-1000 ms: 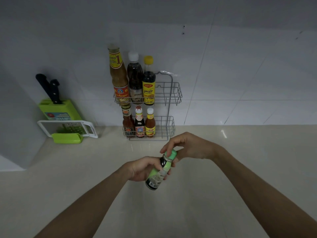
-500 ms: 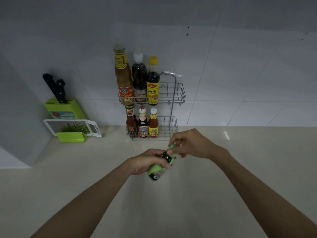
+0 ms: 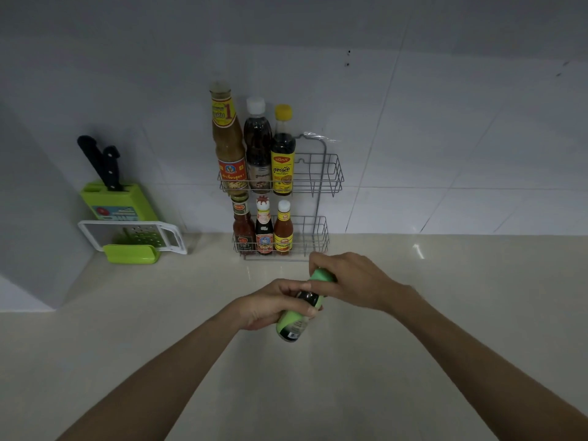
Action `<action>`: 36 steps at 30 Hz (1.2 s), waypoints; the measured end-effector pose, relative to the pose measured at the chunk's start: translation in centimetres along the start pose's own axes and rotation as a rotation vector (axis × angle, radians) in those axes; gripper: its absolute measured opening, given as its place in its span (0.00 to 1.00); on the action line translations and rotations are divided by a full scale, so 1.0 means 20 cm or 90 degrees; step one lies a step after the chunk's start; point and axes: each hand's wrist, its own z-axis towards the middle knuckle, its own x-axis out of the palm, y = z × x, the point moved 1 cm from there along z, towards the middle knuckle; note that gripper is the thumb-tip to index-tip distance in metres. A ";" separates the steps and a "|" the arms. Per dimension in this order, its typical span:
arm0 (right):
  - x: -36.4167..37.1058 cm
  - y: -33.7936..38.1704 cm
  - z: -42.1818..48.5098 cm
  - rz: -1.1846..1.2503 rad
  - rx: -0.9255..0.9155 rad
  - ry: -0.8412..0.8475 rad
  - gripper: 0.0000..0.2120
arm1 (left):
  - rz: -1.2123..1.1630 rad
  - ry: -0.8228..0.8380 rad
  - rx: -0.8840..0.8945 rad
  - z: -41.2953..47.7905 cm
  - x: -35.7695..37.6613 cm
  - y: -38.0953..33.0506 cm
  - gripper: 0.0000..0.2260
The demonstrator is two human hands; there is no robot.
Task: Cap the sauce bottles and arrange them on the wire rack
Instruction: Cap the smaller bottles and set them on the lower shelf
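Observation:
A small dark sauce bottle (image 3: 292, 326) with a green label is held tilted above the counter, its body wrapped by my left hand (image 3: 270, 305). My right hand (image 3: 353, 280) is closed over its green cap (image 3: 320, 275) at the bottle's neck. Behind them a two-tier wire rack (image 3: 321, 181) stands against the tiled wall. Its upper shelf holds three tall bottles (image 3: 258, 144) at the left. Three short bottles (image 3: 263, 229) fill the left of the lower shelf. The right side of both shelves has no bottle.
A green knife block (image 3: 119, 202) with two black-handled knives stands at the back left, with a white and green grater (image 3: 133, 238) leaning in front of it. A grey wall or cabinet side (image 3: 28, 218) juts out at the far left. The beige counter (image 3: 445, 297) runs right.
Both hands with the bottle have moved a little towards the rack. My right hand now covers more of the green cap. The view has shifted slightly.

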 end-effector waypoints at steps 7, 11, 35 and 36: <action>0.15 0.01 0.07 0.087 0.278 -0.172 0.13 | 0.145 -0.269 0.100 0.04 0.04 0.01 0.20; 0.13 0.01 0.13 0.267 0.391 -0.168 0.11 | 0.217 -0.392 0.155 0.06 0.07 0.01 0.24; 0.10 -0.27 0.30 0.530 0.279 -0.281 0.17 | 0.155 -0.319 0.075 0.24 -0.22 0.01 0.41; 0.11 -0.29 0.33 0.481 0.265 -0.312 0.17 | 0.172 -0.349 0.081 0.25 -0.25 -0.02 0.42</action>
